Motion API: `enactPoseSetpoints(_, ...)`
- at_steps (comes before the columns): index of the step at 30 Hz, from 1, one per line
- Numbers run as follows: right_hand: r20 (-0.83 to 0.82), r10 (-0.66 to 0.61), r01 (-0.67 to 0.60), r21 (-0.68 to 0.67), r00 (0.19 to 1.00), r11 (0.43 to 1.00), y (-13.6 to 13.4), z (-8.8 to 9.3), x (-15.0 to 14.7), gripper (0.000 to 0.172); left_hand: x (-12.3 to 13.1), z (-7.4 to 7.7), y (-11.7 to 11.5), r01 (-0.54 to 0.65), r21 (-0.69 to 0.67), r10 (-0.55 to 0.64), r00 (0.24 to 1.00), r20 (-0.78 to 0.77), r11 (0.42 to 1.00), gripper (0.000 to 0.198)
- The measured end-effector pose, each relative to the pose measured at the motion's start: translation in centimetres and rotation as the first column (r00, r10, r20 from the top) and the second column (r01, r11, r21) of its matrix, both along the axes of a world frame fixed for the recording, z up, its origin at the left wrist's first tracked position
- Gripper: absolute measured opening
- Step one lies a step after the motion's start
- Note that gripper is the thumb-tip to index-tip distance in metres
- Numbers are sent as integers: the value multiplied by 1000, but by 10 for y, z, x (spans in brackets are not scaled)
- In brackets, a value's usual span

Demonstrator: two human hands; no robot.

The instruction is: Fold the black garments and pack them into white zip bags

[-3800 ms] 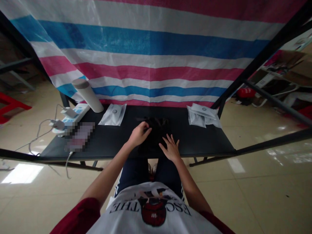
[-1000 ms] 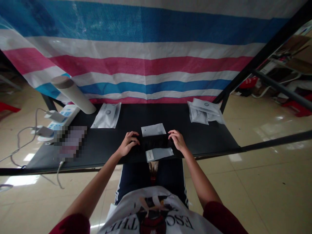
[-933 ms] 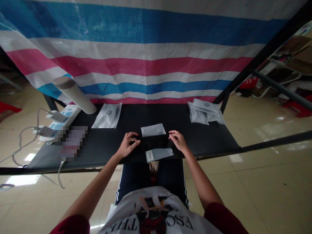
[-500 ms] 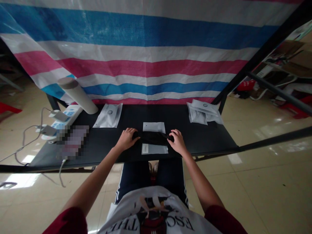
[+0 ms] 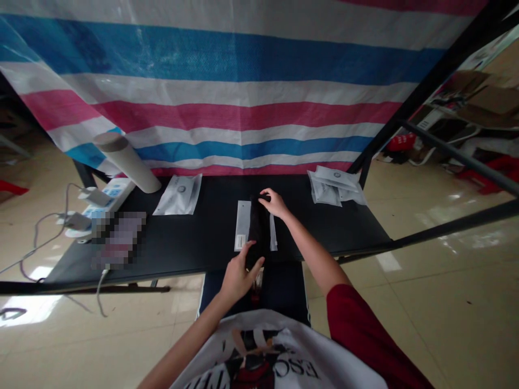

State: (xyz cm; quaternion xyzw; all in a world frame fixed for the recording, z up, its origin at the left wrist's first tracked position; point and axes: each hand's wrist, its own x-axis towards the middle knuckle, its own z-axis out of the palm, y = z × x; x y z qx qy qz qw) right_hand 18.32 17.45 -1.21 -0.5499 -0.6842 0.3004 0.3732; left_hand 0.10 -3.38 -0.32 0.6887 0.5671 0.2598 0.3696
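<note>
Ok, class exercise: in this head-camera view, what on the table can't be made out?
Head view only:
Rectangular object left of centre: a pixelated mosaic hides what it is.
White packets at the right: print too small to read.
Flat white packet: the black cloth covers its middle.
Lower end of the cloth: partly hidden by the left hand.

A workroom (striped tarp [image 5: 243,124] behind) with tiled floor [image 5: 425,324].
</note>
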Motion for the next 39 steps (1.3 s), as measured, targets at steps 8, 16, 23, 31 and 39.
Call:
enactPoseSetpoints(8, 138, -83, 64, 136, 987, 989, -28, -3, -11, 28, -18, -9, -4, 93, 196, -38, 963, -267, 976, 65)
enactPoseSetpoints(16, 328, 244, -309, 163, 913, 937, -157, 11, 7, 45, -44, -10, 27, 462, 290, -340, 858, -385, 838, 68)
enactPoseSetpoints(23, 399, 366, -428, 77, 841, 900, -190, -24, 16, 68, -41, -33, 20, 466, 265, -378, 868, -321, 844, 56)
enactPoseSetpoints(31, 320, 110, -153, 111, 941, 982, -172, -22, 2, 23, -34, -23, 35, 162, 198, -154, 987, -51, 967, 30)
enactPoseSetpoints(39, 206, -183, 180, 37, 961, 983, -151, -24, -25, 35, -13, -28, 70, -132, 9, 132, 987, -94, 991, 41)
